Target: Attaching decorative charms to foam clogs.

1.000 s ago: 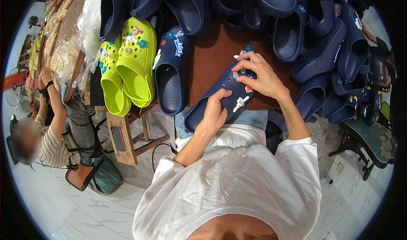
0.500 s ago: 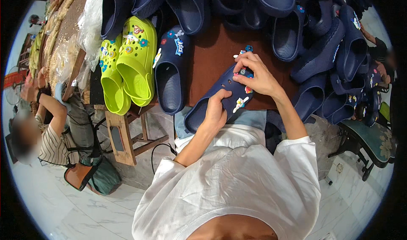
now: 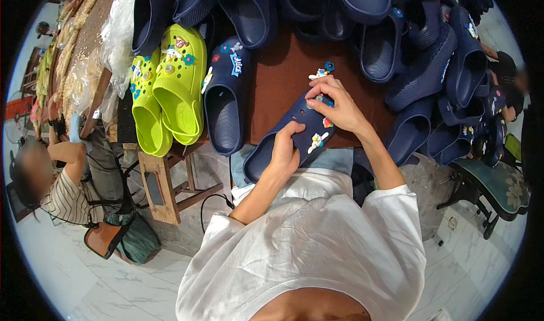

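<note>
My left hand [image 3: 286, 149] is closed round the side of a navy clog [image 3: 262, 158], its thumb lying over the upper. The clog slants across the table edge, toe pointing away to the right. Curled over the toe, my right hand [image 3: 344, 107] has thumb and forefinger pinched at the holes; whatever they pinch is too small to make out. A white figure charm [image 3: 317, 142] and a small red charm [image 3: 327, 122] sit on the upper. A round grey charm [image 3: 319, 98] shows in the gap of my fingers. Just past the toe are a blue flower charm [image 3: 329, 66] and a white charm.
A finished-looking navy clog [image 3: 226, 120] with charms and a lime-green pair [image 3: 180, 103] stand at left on the brown table [image 3: 277, 66]. Many navy clogs [image 3: 422, 71] are heaped behind and right. A person [image 3: 65, 190] sits at far left; a stool [image 3: 493, 188] stands right.
The view has shifted slightly. My right fingers have moved a little at the toe holes, and the left hand keeps its hold on the clog.
</note>
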`<move>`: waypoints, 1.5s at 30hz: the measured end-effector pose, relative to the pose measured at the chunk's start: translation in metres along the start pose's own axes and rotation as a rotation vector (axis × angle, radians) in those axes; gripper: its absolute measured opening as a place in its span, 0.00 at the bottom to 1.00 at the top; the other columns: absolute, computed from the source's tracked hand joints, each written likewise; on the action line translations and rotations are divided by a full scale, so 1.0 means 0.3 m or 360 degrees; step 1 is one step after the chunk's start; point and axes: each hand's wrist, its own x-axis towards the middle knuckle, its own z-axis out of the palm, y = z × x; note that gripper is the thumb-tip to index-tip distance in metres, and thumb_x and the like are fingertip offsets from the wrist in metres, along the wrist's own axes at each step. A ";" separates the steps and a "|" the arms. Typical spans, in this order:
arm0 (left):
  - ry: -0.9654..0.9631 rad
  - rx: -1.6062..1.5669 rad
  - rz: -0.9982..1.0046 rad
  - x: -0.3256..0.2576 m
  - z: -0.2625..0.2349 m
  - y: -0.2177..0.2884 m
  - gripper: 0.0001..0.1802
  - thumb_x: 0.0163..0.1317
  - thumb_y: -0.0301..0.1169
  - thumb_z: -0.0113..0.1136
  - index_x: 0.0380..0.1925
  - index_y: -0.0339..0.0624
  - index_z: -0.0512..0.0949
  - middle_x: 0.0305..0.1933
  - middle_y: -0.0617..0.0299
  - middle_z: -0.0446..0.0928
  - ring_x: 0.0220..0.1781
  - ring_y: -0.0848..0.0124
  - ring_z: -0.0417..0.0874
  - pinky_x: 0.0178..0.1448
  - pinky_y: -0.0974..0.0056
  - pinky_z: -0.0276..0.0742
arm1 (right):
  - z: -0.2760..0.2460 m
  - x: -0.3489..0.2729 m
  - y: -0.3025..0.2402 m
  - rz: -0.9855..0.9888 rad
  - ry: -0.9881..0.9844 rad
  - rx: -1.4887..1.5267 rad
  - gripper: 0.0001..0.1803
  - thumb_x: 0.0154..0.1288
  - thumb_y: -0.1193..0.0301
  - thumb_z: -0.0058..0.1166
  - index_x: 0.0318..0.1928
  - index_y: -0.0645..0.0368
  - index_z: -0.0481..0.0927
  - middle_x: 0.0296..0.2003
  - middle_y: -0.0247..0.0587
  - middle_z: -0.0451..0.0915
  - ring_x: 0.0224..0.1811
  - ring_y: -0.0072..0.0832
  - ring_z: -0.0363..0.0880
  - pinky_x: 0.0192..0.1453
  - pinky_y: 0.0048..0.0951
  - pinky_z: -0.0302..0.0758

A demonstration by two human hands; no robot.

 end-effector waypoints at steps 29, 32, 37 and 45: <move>0.0251 -0.0353 0.0154 -0.053 -0.055 0.008 0.22 0.53 0.30 0.50 0.48 0.33 0.72 0.51 0.47 0.78 0.52 0.54 0.79 0.62 0.50 0.71 | 0.028 -0.065 0.111 -0.0083 0.0560 -0.0657 0.14 0.51 0.72 0.65 0.39 0.56 0.78 0.37 0.39 0.72 0.41 0.39 0.72 0.45 0.39 0.70; 0.0241 -0.0375 0.0126 -0.049 -0.068 0.006 0.20 0.57 0.32 0.50 0.48 0.34 0.73 0.49 0.50 0.79 0.51 0.57 0.80 0.61 0.53 0.72 | 0.020 -0.061 0.114 -0.0062 0.0535 -0.0678 0.14 0.51 0.72 0.65 0.38 0.57 0.77 0.37 0.39 0.72 0.41 0.40 0.72 0.45 0.40 0.70; 0.0275 -0.0354 0.0178 -0.052 -0.056 0.005 0.22 0.59 0.37 0.50 0.50 0.33 0.72 0.51 0.48 0.78 0.52 0.55 0.79 0.62 0.51 0.71 | 0.000 -0.074 0.097 -0.0058 0.0437 -0.0698 0.13 0.52 0.73 0.64 0.37 0.59 0.76 0.36 0.41 0.71 0.41 0.40 0.72 0.45 0.40 0.69; 0.0252 -0.0407 0.0135 -0.047 -0.047 0.015 0.22 0.60 0.37 0.49 0.51 0.33 0.72 0.51 0.47 0.78 0.53 0.55 0.80 0.62 0.51 0.72 | -0.006 -0.101 0.095 -0.0069 0.0382 -0.0783 0.07 0.60 0.73 0.57 0.36 0.60 0.74 0.36 0.42 0.71 0.41 0.41 0.71 0.43 0.41 0.69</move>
